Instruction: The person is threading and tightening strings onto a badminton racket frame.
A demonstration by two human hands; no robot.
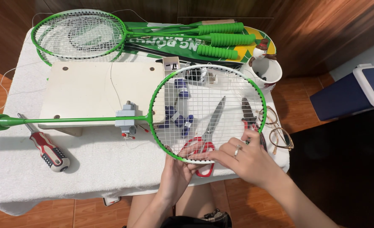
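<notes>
Racket (pixel 207 113) rim pinched by left hand (pixel 179 171); right hand (pixel 241 158) lies flat on strings.

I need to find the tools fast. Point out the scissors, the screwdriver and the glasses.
scissors (pixel 214 120): head view, on the blades under the racket strings.
screwdriver (pixel 49 152): head view, on the red and grey handle.
glasses (pixel 279 137): head view, on the near lens rim.

1. Both forearms are bare, with no sleeves showing.
2. The right hand (pixel 241 154) wears a silver ring on one finger.
3. The left hand (pixel 176 173) wears no ring or watch.
</notes>
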